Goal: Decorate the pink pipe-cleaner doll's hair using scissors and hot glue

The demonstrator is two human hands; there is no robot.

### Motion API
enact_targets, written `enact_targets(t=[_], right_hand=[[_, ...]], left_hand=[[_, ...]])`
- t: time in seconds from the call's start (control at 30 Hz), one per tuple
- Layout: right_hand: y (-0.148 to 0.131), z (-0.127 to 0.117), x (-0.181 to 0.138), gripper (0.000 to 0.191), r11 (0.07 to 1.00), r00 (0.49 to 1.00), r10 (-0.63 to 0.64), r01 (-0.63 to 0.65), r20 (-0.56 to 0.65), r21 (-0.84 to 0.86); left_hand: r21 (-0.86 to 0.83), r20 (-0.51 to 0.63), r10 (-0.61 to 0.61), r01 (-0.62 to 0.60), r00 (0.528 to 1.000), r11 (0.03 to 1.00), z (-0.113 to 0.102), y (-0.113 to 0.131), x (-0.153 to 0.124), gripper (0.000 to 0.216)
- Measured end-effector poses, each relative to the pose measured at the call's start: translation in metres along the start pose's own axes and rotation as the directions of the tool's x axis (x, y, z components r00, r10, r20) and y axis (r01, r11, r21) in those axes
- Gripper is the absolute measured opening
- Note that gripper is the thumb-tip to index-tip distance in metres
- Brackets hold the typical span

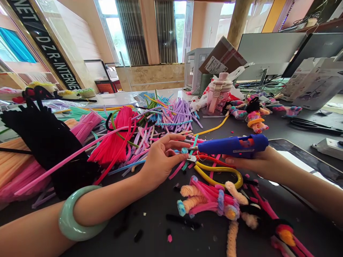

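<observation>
In my right hand is a blue hot glue gun, its metal nozzle pointing left. My left hand, with a green bangle at the wrist, pinches a small light-blue curled piece of pipe cleaner between thumb and fingers. The nozzle tip is at that piece; whether they touch I cannot tell. Just below lie pliers with yellow and red handles, partly covered by my hands and the gun. A pipe-cleaner doll with pink clothing and light-blue foot ends rests on the dark table nearer to me.
Bundles of black, hot-pink and purple pipe cleaners crowd the left and middle. Behind stands a pink bottle, beside finished dolls. A tablet lies at right, with a white power strip beyond. Black scraps litter the front.
</observation>
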State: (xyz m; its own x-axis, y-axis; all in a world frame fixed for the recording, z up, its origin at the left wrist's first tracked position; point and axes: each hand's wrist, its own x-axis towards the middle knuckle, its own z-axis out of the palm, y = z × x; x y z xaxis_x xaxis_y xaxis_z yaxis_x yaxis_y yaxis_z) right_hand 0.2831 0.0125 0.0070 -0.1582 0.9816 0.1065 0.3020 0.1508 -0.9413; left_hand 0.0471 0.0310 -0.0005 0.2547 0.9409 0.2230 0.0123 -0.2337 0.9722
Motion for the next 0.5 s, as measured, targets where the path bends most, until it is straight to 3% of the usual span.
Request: enact_targets(t=[0.27, 0.5], right_hand=[[-0.0074, 0.0008, -0.001, 0.035, 0.982, 0.998, -0.043, 0.049, 0.034, -0.185], [-0.0067, 0.0014, -0.0003, 0.04, 0.952, 0.993, -0.118, 0.108, -0.018, -0.286]], left_hand=[[0.017, 0.0, 0.006, -0.006, 1.0, 1.0, 0.0008, 0.0003, -0.0002, 0.033], [0.011, 0.008, 0.012, -0.012, 1.0, 1.0, 0.0005, -0.0003, -0.0004, 0.033]])
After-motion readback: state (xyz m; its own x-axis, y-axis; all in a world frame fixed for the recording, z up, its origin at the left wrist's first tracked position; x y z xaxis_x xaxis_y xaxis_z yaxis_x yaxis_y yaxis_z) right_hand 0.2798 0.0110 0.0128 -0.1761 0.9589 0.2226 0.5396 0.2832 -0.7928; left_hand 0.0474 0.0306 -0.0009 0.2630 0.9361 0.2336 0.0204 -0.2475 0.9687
